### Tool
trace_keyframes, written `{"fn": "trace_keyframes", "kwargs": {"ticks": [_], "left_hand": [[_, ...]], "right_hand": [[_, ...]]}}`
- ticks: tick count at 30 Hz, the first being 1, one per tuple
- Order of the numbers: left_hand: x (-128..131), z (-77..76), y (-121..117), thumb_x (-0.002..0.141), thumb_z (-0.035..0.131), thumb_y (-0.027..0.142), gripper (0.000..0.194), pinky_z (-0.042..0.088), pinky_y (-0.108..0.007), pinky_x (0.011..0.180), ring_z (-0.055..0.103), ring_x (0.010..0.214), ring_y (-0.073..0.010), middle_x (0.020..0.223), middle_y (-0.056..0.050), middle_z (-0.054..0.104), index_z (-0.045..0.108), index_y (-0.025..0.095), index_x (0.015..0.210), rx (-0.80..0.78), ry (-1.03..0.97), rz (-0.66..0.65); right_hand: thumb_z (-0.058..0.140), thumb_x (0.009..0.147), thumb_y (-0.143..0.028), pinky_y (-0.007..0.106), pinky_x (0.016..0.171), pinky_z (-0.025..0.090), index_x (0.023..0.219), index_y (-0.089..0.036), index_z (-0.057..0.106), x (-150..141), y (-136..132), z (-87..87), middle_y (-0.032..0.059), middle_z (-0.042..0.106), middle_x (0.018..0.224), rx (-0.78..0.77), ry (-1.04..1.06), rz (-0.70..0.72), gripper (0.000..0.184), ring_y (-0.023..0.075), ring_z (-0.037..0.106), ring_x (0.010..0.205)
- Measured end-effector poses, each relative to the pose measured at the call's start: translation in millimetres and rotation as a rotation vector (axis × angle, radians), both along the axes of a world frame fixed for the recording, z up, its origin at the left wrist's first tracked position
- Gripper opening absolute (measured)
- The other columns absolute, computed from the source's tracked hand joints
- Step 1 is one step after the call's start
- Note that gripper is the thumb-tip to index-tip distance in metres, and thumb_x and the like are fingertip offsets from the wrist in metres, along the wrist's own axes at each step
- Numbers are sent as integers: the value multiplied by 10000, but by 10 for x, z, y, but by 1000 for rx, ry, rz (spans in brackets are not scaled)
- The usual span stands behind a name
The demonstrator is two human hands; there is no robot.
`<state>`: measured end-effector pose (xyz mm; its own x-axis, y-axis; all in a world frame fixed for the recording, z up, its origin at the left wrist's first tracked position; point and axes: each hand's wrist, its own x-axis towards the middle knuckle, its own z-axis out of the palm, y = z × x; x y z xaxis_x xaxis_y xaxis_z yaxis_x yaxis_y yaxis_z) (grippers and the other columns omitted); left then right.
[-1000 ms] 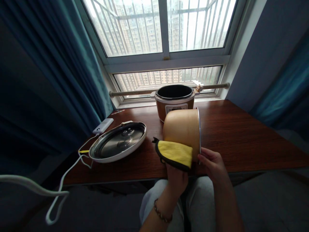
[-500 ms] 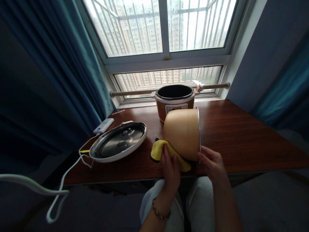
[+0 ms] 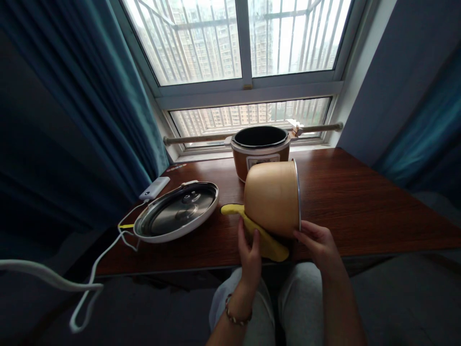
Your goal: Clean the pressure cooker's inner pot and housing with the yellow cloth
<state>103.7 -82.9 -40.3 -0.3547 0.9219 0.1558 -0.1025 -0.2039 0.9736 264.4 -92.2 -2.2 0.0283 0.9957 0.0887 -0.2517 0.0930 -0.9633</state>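
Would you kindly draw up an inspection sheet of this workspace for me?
Surface: dark brown wooden table, glossy.
Job's things: tan pot tipped sideways, mouth facing right; yellow cloth at its lower side.
Clutter: open cooker behind the pot; lid and white box at left.
Hands: left hand holds the cloth to the pot; right hand grips the pot's rim.
Cables: white cable loops loosely past the table's left edge.
Surroundings: barred window behind, blue curtains on both sides.
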Motion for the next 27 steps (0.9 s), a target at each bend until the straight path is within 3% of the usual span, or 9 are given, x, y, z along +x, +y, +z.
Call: {"fn": "trace_keyframes", "kwargs": {"ticks": [4, 7, 10, 13, 15, 17, 22, 25, 27], "left_hand": [[-5, -153, -77, 821, 530, 405, 640, 273, -378, 1075, 296, 1315, -234, 1421, -134, 333, 291, 168, 1365, 50, 180, 104], [-15, -276, -118, 836, 503, 370, 541, 342, -442, 1024, 433, 1223, -279, 1299, -186, 475, 399, 114, 1301, 126, 493, 150], [-14, -305, -141, 813, 524, 298, 370, 305, -522, 1027, 534, 1115, -302, 1129, -134, 618, 572, 179, 1160, 300, 866, -29], [13, -251, -148, 727, 604, 236, 397, 101, -592, 1070, 507, 1145, -315, 1124, -47, 637, 608, 322, 1115, 441, 1037, -211], [32, -221, -142, 718, 602, 205, 436, 24, -607, 1065, 500, 1152, -315, 1135, -31, 633, 595, 357, 1126, 474, 1112, -239], [40, -227, -130, 751, 566, 207, 412, 42, -609, 1066, 500, 1153, -313, 1145, -48, 626, 590, 341, 1140, 473, 1163, -232], [50, -300, -129, 835, 476, 313, 384, 205, -546, 1067, 400, 1244, -313, 1237, -128, 558, 565, 188, 1186, 268, 931, -84], [83, -221, -143, 881, 401, 378, 558, 146, -451, 1109, 192, 1352, -253, 1434, -153, 305, 325, 107, 1362, 43, 632, 62], [106, -122, -142, 903, 339, 407, 621, 111, -380, 1123, 85, 1374, -198, 1499, -115, 119, 140, 128, 1421, -27, 432, 72]], "right_hand": [[722, 647, -263, 242, 607, 500, 853, -210, 716, 41, -35, 1, 22, 697, 749, 2, 79, -14, 213, 142, 620, 634], [740, 614, -274, 248, 581, 506, 809, -212, 720, 23, -44, 46, 14, 685, 670, -2, 157, -50, 206, 132, 604, 551], [746, 607, -287, 268, 637, 521, 833, -218, 719, -21, -41, 83, 27, 702, 729, -6, 211, -73, 238, 159, 640, 629], [737, 625, -310, 299, 621, 527, 871, -220, 711, -49, -43, 86, 42, 709, 775, -55, 237, -31, 263, 195, 657, 669], [735, 628, -328, 315, 598, 527, 875, -218, 707, -55, -45, 79, 46, 710, 772, -78, 248, -23, 272, 211, 659, 666], [744, 616, -342, 325, 600, 528, 860, -215, 708, -57, -41, 73, 46, 709, 758, -73, 258, -48, 277, 217, 661, 664], [737, 633, -327, 324, 673, 523, 848, -236, 715, -66, -24, 71, 24, 710, 788, -15, 265, -78, 234, 209, 662, 728], [727, 650, -316, 325, 690, 519, 867, -242, 714, -76, -24, 79, 21, 710, 811, -4, 270, -59, 230, 206, 660, 752], [731, 644, -319, 331, 695, 519, 862, -238, 715, -89, -23, 88, 25, 711, 807, -1, 279, -59, 233, 207, 659, 748]]}}
